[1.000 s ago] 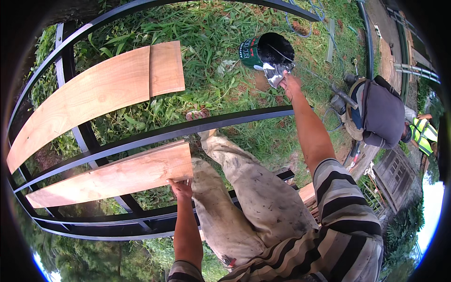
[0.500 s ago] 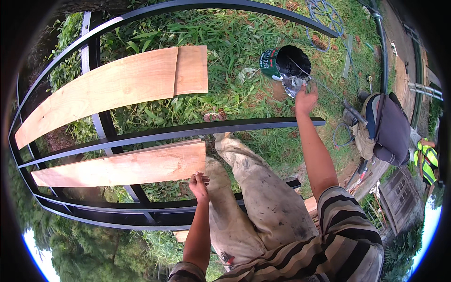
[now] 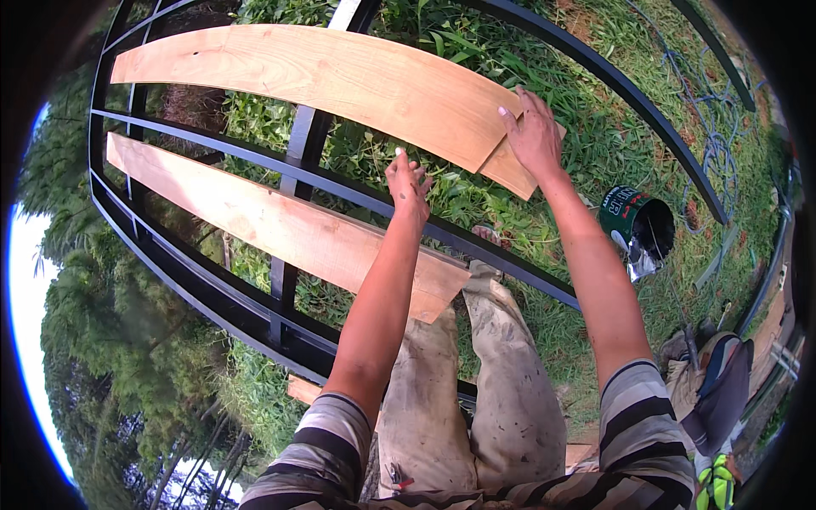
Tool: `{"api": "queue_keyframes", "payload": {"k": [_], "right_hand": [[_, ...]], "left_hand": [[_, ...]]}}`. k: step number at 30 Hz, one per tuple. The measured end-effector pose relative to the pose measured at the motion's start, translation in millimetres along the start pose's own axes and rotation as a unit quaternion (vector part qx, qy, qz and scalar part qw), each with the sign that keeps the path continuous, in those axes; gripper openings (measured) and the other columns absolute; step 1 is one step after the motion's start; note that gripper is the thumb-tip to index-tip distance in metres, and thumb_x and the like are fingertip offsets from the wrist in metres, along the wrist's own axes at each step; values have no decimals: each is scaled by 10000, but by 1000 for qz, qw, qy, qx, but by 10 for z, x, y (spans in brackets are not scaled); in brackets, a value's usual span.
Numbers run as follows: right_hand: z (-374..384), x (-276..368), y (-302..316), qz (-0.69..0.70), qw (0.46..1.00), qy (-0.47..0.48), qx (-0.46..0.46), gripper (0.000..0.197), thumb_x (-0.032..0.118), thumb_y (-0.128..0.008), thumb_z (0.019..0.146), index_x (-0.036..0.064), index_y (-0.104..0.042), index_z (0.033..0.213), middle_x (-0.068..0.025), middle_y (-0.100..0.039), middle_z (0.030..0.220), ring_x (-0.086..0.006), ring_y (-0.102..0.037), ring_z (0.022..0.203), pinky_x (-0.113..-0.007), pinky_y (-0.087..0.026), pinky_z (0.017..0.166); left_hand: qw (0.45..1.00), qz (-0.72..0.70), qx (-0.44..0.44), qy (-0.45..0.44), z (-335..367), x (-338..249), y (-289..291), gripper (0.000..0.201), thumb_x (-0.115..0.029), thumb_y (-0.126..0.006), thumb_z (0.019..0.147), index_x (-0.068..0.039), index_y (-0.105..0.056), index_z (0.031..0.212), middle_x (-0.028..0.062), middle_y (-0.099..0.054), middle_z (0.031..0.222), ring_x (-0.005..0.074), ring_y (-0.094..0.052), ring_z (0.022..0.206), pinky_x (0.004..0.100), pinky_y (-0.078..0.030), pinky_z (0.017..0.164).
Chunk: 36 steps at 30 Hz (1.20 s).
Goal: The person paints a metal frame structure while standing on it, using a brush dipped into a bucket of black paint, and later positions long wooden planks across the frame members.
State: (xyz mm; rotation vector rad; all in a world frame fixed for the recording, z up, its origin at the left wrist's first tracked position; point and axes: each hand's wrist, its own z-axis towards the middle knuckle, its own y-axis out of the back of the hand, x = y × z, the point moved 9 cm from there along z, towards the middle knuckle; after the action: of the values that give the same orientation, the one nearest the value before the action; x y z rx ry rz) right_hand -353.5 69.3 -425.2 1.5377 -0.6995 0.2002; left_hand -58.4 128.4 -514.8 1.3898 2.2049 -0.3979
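Observation:
Two layers of light wooden plank (image 3: 382, 89) lie across the far part of the black metal frame (image 3: 340, 183), their right ends staggered. My right hand (image 3: 535, 140) grips the right end of this stack, thumb on the upper face and fingers over the far edge. Closer to me, another wooden plank (image 3: 297, 234) lies along the frame, partly hidden under my left forearm. My left hand (image 3: 408, 187) is held over the middle black bar, between the planks, with its fingers apart and nothing in it.
A dark green paint pail (image 3: 625, 212), black inside, stands on the grass at right with a thin rod in it. Blue rope (image 3: 718, 161) lies beyond it. Dark cloth (image 3: 722, 391) and a hi-vis garment (image 3: 721, 480) are at lower right. Greenery grows beneath the frame.
My right hand has left the pail and moved left onto the far plank stack. My left hand has let go of the nearer plank and moved farther out. The whole view has turned.

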Motion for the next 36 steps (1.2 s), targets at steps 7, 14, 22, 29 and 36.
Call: {"api": "queue_keyframes", "payload": {"k": [7,14,22,29,36], "right_hand": [[937,43,-711,-50,970,-54,230,877,750,-519,908,32,-581,1407,-231,-644,1334,-380,-612,1253,-490,-461,1073],[104,1318,172,-102,972,-18,210,727,651,-508,977,-30,-718,1122,-308,-714,1008,-474,-689,994,-544,-532,889],[-1156,2557,736,-110,974,-21,197,696,597,-527,989,-69,-699,1096,-333,-704,940,-480,-695,933,-562,-534,841],[-1512,2951,899,-140,980,-6,144,713,619,-546,970,-69,-728,930,-349,-688,878,-502,-688,874,-566,-533,805],[-1381,3007,1193,-177,973,-22,147,763,657,-508,970,-74,-727,940,-361,-685,943,-516,-676,942,-574,-526,844]], "left_hand": [[984,-116,120,67,416,-31,-673,727,-666,-487,1001,-98,-480,1455,92,-567,1447,314,-513,1314,554,-363,1074],[995,-83,24,44,-534,-348,177,713,-673,-537,977,-85,-577,1378,84,-668,1299,234,-635,1157,441,-487,957],[978,-186,-79,-47,-1495,-723,1454,676,-558,-522,1038,60,-591,1305,156,-669,1244,227,-627,1117,357,-477,989],[979,-159,-107,-68,-1907,-956,1852,693,-580,-478,1043,70,-652,1209,188,-705,1163,275,-649,1077,389,-480,958],[986,-83,-117,-85,-1958,-1041,1649,690,-597,-451,1042,46,-663,1177,216,-714,1120,313,-658,1060,415,-487,940]]}}
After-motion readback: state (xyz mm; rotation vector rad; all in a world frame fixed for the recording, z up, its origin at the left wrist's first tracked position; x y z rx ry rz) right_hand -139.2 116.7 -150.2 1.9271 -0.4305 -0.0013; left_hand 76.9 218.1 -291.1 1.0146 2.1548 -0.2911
